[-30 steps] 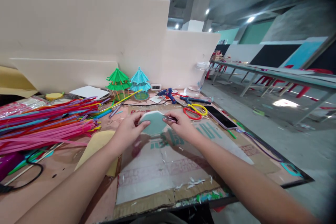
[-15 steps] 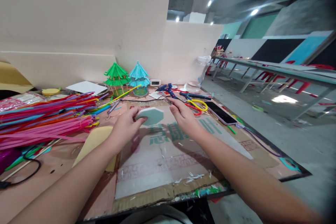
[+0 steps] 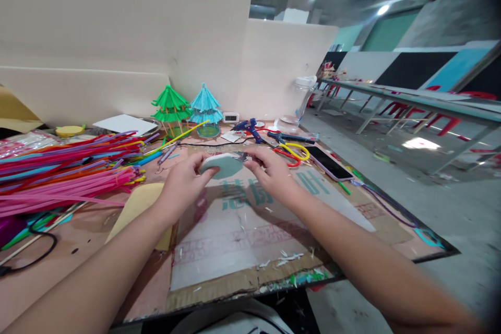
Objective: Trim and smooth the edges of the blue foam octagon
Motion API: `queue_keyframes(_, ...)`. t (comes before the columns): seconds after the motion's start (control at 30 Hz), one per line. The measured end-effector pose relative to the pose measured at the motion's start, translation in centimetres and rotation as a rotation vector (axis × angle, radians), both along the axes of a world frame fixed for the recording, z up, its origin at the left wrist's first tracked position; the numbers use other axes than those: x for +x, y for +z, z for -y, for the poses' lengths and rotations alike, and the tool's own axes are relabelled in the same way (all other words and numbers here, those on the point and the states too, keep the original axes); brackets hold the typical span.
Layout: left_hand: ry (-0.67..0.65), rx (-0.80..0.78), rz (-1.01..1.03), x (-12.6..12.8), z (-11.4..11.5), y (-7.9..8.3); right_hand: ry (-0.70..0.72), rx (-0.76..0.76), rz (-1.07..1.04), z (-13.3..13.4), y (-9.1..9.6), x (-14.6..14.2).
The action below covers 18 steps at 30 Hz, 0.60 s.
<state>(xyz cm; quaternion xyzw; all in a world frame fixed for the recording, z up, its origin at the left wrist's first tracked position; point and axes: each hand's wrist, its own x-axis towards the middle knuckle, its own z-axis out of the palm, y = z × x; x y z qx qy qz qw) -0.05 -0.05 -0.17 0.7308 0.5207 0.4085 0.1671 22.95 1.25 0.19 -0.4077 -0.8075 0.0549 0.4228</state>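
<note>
My left hand (image 3: 190, 175) pinches the left edge of a pale green eight-sided piece of board (image 3: 222, 166), thumb on top, holding it tilted above the work mat. In my right hand (image 3: 270, 167), closed in a pinch, is a small dark, thin blade-like piece (image 3: 241, 156). It meets the upper right edge of the octagon; whether it is touching I cannot tell. Below both hands lies a translucent sheet (image 3: 235, 266) with green printed characters, on cardboard. White shavings (image 3: 289, 258) are scattered near its front edge.
Pipe cleaners (image 3: 66, 167) are heaped on the left. Green (image 3: 171, 104) and blue (image 3: 205, 104) straw-roofed models stand behind, beside a hot glue gun (image 3: 250, 129). Scissors (image 3: 295, 151), a phone (image 3: 329, 163) and a clear jar (image 3: 296, 104) are at the right. Tall pale boards (image 3: 125, 15) wall the back.
My right hand has come left to the octagon's edge, and the dark piece in its fingers now shows. My left hand still holds the octagon, which tilts slightly differently.
</note>
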Motion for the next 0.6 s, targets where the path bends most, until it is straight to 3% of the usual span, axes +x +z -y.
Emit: queue_keyframes(0.6,-0.022,0.139,-0.195,-0.1,0.67,0.37,0.007,0.17,0.21,0.31,0.43,0.19)
